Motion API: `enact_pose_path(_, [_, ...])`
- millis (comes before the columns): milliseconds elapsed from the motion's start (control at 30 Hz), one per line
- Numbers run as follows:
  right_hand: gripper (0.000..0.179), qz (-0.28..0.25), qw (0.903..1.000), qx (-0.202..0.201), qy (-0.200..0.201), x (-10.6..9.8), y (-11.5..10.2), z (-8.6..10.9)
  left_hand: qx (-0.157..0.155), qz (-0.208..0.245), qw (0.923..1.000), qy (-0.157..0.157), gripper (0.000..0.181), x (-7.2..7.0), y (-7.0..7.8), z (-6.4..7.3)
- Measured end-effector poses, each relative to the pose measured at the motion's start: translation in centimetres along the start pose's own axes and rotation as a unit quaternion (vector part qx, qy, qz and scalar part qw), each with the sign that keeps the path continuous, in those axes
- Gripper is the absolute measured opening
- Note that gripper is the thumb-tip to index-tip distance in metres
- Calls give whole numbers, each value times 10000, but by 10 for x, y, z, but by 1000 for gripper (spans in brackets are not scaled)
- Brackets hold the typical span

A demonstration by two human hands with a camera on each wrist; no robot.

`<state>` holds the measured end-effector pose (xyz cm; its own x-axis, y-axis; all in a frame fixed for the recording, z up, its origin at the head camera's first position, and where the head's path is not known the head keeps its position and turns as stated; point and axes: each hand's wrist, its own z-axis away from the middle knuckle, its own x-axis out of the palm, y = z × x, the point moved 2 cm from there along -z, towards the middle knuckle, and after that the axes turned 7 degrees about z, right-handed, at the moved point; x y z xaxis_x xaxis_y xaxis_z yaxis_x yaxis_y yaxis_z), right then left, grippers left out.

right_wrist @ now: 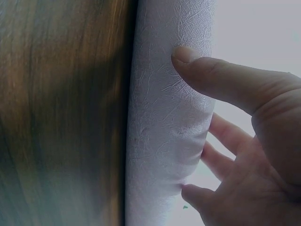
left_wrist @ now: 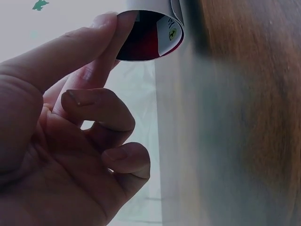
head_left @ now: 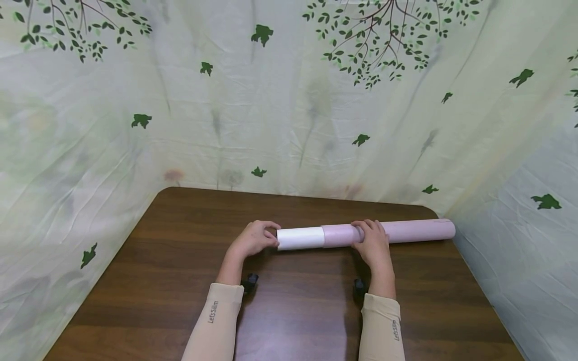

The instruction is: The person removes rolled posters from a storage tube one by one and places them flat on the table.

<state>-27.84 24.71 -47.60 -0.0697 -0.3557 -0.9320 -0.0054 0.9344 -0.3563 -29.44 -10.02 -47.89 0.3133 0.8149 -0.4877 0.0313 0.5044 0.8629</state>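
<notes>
A long pink tube (head_left: 417, 231) with a crinkled surface lies across the far part of the table. From its left end sticks out a white rolled sheet (head_left: 300, 238); its inner face, seen in the left wrist view, is printed dark and red with a small yellow emblem. My left hand (head_left: 255, 238) pinches the roll's open left rim between thumb and forefinger, the other fingers curled below. With thumb on the near side and fingers on the far side, my right hand (head_left: 372, 243) grips the pink tube (right_wrist: 155, 113) near its left part.
The brown wooden table (head_left: 158, 260) has rounded far corners. Behind and beside it hangs a pale curtain (head_left: 293, 125) with green leaf prints. The tube's right end reaches the table's right edge, close to the curtain.
</notes>
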Motion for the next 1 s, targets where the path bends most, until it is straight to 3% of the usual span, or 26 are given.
enact_pose_path(1000, [53, 47, 10000, 55, 25, 0, 3, -1, -121, -90, 9999, -1, 47, -4, -1, 2])
